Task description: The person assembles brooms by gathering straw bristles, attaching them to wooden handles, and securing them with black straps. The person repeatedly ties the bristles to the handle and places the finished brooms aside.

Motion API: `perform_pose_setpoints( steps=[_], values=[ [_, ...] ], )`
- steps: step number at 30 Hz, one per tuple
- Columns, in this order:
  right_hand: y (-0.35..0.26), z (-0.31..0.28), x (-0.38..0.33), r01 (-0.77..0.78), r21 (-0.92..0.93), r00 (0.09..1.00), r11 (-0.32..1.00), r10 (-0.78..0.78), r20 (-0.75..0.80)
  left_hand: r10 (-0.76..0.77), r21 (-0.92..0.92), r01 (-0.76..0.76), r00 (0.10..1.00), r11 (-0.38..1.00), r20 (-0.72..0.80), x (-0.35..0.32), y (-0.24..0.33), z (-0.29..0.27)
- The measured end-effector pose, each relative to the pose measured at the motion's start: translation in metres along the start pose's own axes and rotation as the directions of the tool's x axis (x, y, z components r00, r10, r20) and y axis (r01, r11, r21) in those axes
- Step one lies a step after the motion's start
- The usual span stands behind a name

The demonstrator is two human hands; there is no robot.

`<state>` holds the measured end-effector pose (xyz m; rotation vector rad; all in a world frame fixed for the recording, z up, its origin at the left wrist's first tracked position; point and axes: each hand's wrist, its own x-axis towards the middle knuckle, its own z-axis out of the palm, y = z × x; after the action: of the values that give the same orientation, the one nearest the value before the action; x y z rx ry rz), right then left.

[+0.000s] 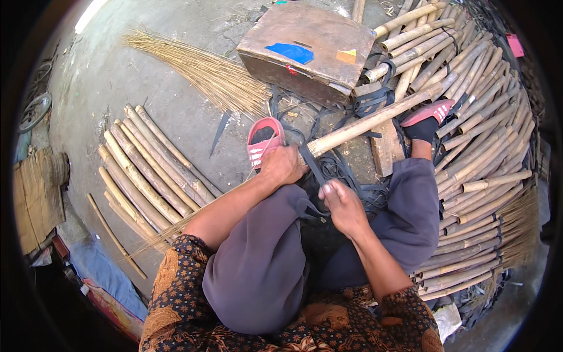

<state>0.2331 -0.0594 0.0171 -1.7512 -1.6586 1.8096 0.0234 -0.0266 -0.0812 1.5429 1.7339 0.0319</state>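
Note:
My left hand [284, 166] is closed round the near end of a bamboo pole [375, 120], where thin sticks [167, 233] come out and trail back under my left forearm. A flat black strip [314, 167] wraps this end of the pole. Its free length runs to my right hand [343, 205], which pinches it below the pole. The pole slants up to the right, its far end beside my right foot in a red sandal [431, 112]. More black strips [358, 188] lie tangled on the ground under the pole. How the sticks meet the pole is hidden by my left hand.
A worn wooden box [305, 38] stands ahead, with a fan of thin sticks [199, 67] left of it. Bamboo poles [155, 164] lie in a row at left. A large bamboo stack [475, 117] fills the right side. A wooden block [386, 149] lies between my feet.

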Motion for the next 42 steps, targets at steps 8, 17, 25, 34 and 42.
perform_pose_setpoints(
  steps=[8, 17, 25, 34, 42],
  values=[
    [0.091, -0.001, -0.032, 0.014, -0.215, 1.0, 0.977, -0.013, 0.005, 0.042, -0.248, -0.011, 0.992, 0.969, 0.12, -0.021, 0.029, -0.061],
    [0.042, -0.01, 0.107, 0.623, -0.166, 0.762, 0.764, -0.641, -0.094, 0.443, -0.641, 0.364, 0.495, 0.676, 0.748, -0.026, 0.044, -0.092],
    [-0.054, -0.051, 0.067, -0.024, -0.42, 1.0, 0.907, 0.016, -0.023, 0.238, -0.204, -0.221, 0.969, 0.954, 0.066, -0.009, 0.016, -0.052],
    [-0.052, 0.0, 0.149, -0.096, -0.256, 0.974, 0.962, 0.144, 0.173, 0.065, 0.02, -0.068, 0.99, 0.997, 0.126, -0.003, 0.0, -0.011],
    [-0.026, 0.013, 0.056, -0.212, 0.39, 0.975, 0.896, 0.222, 0.021, -0.003, -0.012, 0.005, 0.994, 1.0, 0.107, -0.005, 0.003, -0.009]
  ],
)
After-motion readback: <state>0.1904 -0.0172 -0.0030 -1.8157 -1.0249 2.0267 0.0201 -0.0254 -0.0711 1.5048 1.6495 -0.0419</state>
